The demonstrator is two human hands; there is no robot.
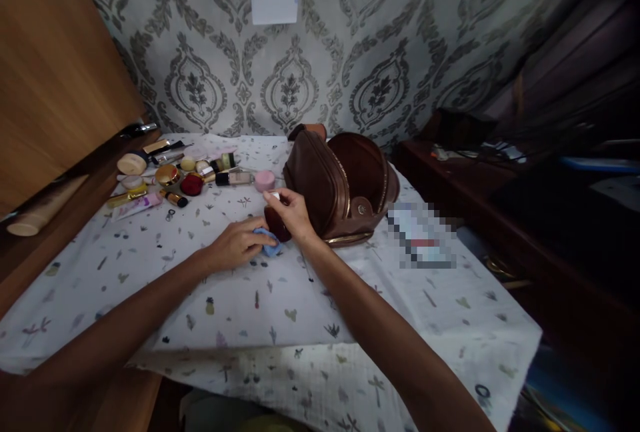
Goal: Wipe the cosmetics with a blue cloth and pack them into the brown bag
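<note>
A dark reddish-brown bottle [275,223] with a white cap stands between my hands, just in front of the brown leather bag. My right hand [294,213] is closed round its upper part, fingers near the cap. In my left hand [241,243] a blue cloth [270,243] is pinched and pressed against the bottle's lower side. The brown bag [315,182] lies unzipped beside my right hand, its dark inside showing. Close behind the bottle sits a round pink jar [265,181].
Several cosmetics, among them a red round item [191,184] and a foundation bottle [235,179], lie at the back left. A pixelated item [425,235] rests right of the bag. A patterned white cloth [295,325] covers the table; a wooden panel [65,39] rises at left.
</note>
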